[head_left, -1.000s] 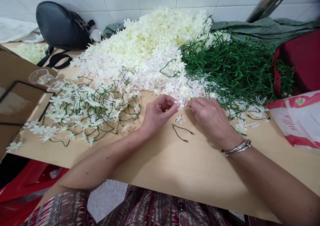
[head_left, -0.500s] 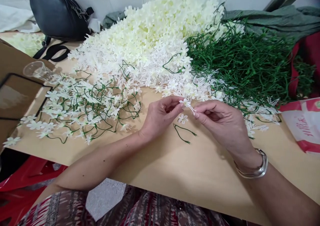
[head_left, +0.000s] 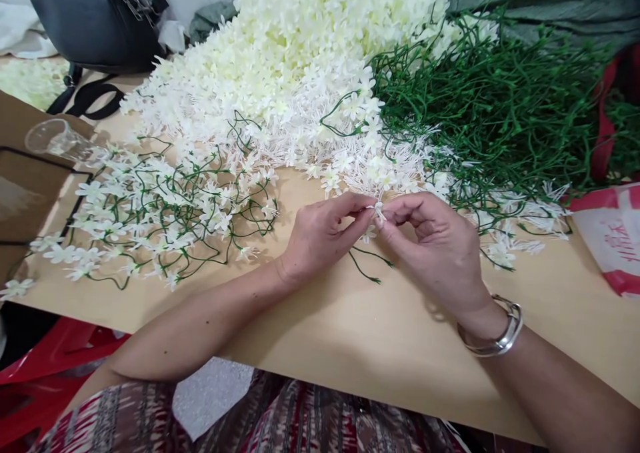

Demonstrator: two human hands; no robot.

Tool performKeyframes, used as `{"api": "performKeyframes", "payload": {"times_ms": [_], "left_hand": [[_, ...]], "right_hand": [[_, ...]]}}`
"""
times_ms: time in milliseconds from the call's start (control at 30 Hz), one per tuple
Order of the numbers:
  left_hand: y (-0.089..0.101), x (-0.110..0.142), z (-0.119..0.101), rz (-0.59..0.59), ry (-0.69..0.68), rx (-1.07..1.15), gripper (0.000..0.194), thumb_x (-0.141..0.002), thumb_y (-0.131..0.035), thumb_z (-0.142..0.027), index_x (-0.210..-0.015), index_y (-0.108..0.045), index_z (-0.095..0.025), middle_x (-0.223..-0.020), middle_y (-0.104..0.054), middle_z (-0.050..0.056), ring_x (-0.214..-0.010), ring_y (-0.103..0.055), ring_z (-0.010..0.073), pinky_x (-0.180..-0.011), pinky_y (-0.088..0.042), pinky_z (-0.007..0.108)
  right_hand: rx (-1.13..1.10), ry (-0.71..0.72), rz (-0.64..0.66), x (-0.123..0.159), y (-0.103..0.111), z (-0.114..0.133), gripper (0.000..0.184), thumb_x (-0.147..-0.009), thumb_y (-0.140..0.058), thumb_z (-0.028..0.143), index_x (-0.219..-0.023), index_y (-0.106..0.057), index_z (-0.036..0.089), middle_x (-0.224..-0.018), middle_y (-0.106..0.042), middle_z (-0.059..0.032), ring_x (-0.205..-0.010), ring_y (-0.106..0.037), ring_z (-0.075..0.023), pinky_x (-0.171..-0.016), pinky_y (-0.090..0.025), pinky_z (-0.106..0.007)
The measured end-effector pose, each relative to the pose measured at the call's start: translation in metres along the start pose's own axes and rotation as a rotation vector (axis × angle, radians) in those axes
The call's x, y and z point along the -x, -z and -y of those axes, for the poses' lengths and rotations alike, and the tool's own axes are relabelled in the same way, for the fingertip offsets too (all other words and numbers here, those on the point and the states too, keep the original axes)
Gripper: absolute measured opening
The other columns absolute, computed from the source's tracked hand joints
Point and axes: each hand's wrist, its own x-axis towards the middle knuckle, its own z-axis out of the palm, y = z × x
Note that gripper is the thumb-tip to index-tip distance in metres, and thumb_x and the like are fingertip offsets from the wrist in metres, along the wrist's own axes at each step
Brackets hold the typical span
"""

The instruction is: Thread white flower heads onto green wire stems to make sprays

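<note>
My left hand (head_left: 320, 236) and my right hand (head_left: 440, 246) meet fingertip to fingertip over the wooden table (head_left: 380, 346), both pinched on one small white flower piece (head_left: 379, 210). A thin green stem (head_left: 367, 266) lies on the table just under the hands. Behind them rises a big heap of loose white and cream flowers (head_left: 300, 73). A tangle of bare green stems (head_left: 500, 113) fills the right. To the left lies a spread of stems with flowers on them (head_left: 165, 213). A metal bangle (head_left: 493, 336) sits on my right wrist.
A black bag (head_left: 90, 19) stands at the back left with its strap on the table. A clear plastic cup (head_left: 53, 139) lies on a cardboard box (head_left: 30, 193) at the left edge. A red-and-white plastic bag (head_left: 613, 239) is at the right; green cloth (head_left: 550, 6) behind.
My right hand rose from the flower heap with a small white piece and came to my left hand; both hands now pinch it. The view has shifted downward slightly.
</note>
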Motion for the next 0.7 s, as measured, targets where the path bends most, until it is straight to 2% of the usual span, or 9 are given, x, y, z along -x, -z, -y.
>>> {"api": "performKeyframes", "payload": {"times_ms": [67, 233, 300, 433, 533, 600, 700], "left_hand": [[-0.0005, -0.0007, -0.0023, 0.016, 0.027, 0.030, 0.010, -0.099, -0.071, -0.020, -0.105, -0.079, -0.019, -0.089, -0.084, 0.002, -0.076, -0.076, 0.0107, -0.068, -0.057, 0.019], [-0.0020, -0.0016, -0.0056, 0.008, 0.070, 0.130, 0.010, -0.099, -0.072, -0.020, -0.105, -0.079, -0.018, -0.089, -0.085, 0.004, -0.077, -0.078, 0.0114, -0.068, -0.058, 0.019], [-0.0022, -0.0012, -0.0055, -0.001, 0.039, 0.139, 0.011, -0.099, -0.071, -0.020, -0.106, -0.079, -0.018, -0.090, -0.085, 0.004, -0.078, -0.079, 0.0118, -0.069, -0.060, 0.020], [-0.0017, 0.0000, -0.0056, -0.021, -0.056, 0.108, 0.011, -0.100, -0.069, -0.018, -0.107, -0.078, -0.018, -0.091, -0.085, 0.004, -0.078, -0.078, 0.0113, -0.072, -0.062, 0.021], [-0.0015, 0.0006, -0.0060, -0.037, -0.119, 0.096, 0.011, -0.101, -0.069, -0.017, -0.108, -0.077, -0.017, -0.092, -0.085, 0.004, -0.078, -0.078, 0.0111, -0.072, -0.062, 0.020], [-0.0020, 0.0008, -0.0051, -0.045, -0.162, 0.089, 0.011, -0.101, -0.069, -0.017, -0.109, -0.076, -0.017, -0.094, -0.085, 0.004, -0.079, -0.079, 0.0110, -0.072, -0.062, 0.020], [-0.0032, 0.0014, -0.0018, -0.051, -0.211, 0.055, 0.010, -0.103, -0.067, -0.019, -0.108, -0.075, -0.017, -0.096, -0.085, 0.004, -0.077, -0.078, 0.0103, -0.073, -0.062, 0.020]], "right_hand": [[0.063, 0.107, -0.047, -0.0009, -0.0002, -0.0008, 0.014, -0.097, -0.074, 0.024, -0.109, -0.071, 0.031, -0.094, -0.079, -0.0028, -0.084, -0.075, -0.0226, -0.080, -0.064, -0.041], [0.412, 0.571, -0.088, -0.0059, 0.0036, -0.0035, 0.019, -0.101, -0.066, 0.011, -0.109, -0.073, 0.026, -0.101, -0.083, -0.0031, -0.093, -0.079, -0.0229, -0.084, -0.062, -0.042], [0.454, 0.616, -0.084, -0.0067, 0.0043, -0.0041, 0.021, -0.101, -0.065, 0.010, -0.111, -0.072, 0.028, -0.103, -0.082, -0.0034, -0.096, -0.079, -0.0234, -0.085, -0.061, -0.043], [0.277, 0.426, -0.130, -0.0056, 0.0017, -0.0021, 0.014, -0.100, -0.070, 0.016, -0.101, -0.075, 0.029, -0.100, -0.075, -0.0038, -0.096, -0.074, -0.0221, -0.084, -0.061, -0.041], [0.070, 0.253, -0.169, -0.0045, -0.0006, -0.0006, 0.007, -0.096, -0.076, 0.021, -0.094, -0.077, 0.028, -0.112, -0.070, -0.0067, -0.108, -0.072, -0.0248, -0.095, -0.061, -0.047], [-0.046, 0.170, -0.142, -0.0049, -0.0006, -0.0005, 0.005, -0.095, -0.077, 0.022, -0.093, -0.078, 0.027, -0.120, -0.072, -0.0081, -0.113, -0.072, -0.0268, -0.102, -0.058, -0.052], [-0.153, 0.096, -0.075, -0.0078, 0.0011, -0.0018, 0.007, -0.093, -0.078, 0.020, -0.090, -0.077, 0.026, -0.111, -0.077, -0.0062, -0.105, -0.075, -0.0252, -0.098, -0.058, -0.049]]}}
